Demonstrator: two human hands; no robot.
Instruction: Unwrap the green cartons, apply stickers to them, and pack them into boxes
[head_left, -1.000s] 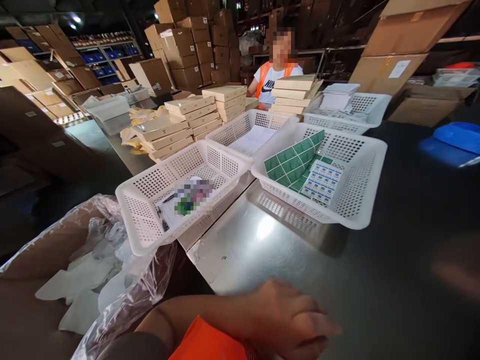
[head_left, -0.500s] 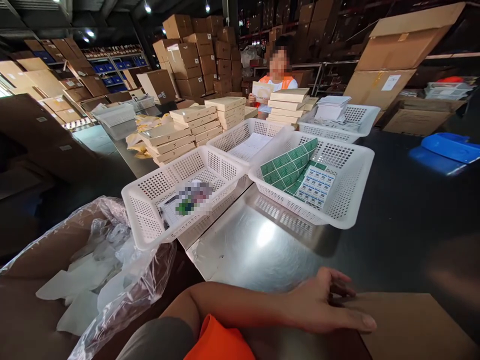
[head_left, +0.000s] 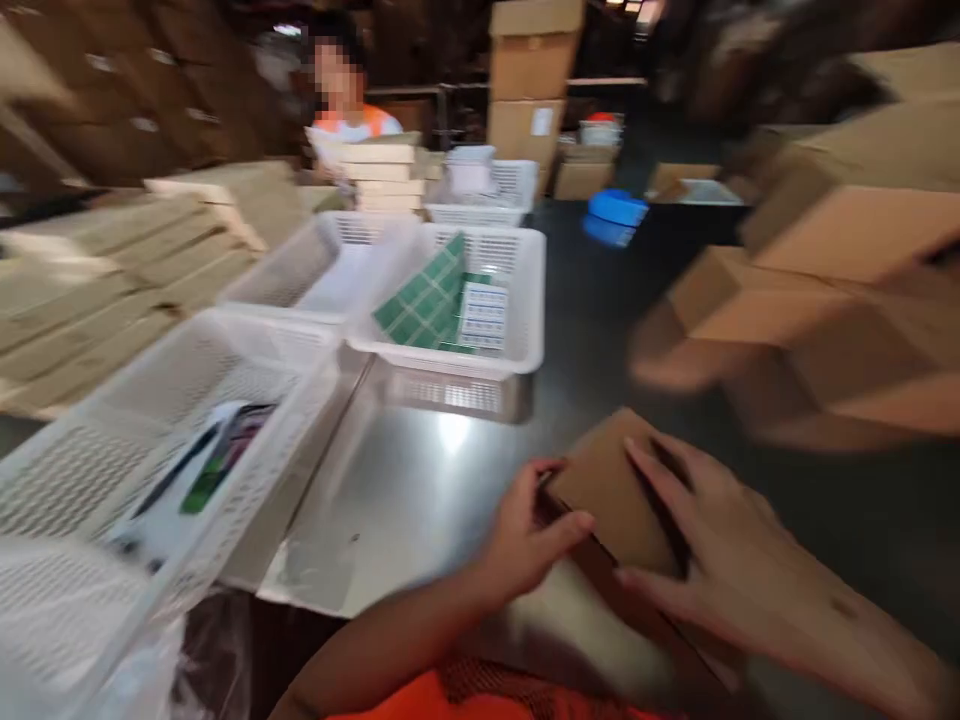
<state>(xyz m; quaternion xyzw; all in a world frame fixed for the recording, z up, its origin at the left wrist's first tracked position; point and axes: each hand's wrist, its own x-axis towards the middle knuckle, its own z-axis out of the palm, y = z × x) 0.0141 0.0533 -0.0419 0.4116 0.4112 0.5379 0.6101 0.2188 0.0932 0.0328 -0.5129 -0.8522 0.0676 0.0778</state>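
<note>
Brown cardboard makes up the box (head_left: 611, 495) at the near side of the shiny metal bench (head_left: 382, 490); the fingers of the left hand (head_left: 525, 535) and right hand (head_left: 712, 520) grasp its opposite sides.

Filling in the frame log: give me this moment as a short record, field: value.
Left hand: gripping the left end of a cardboard box, thumb on top
Right hand: gripping the same box from the right
Surface: shiny metal table
Basket ahead: white basket with green sheets and a printed white sheet
Far side: co-worker in an orange vest, by stacked pale boxes
Right side: brown cartons
Image quality: motion-blurred
</note>
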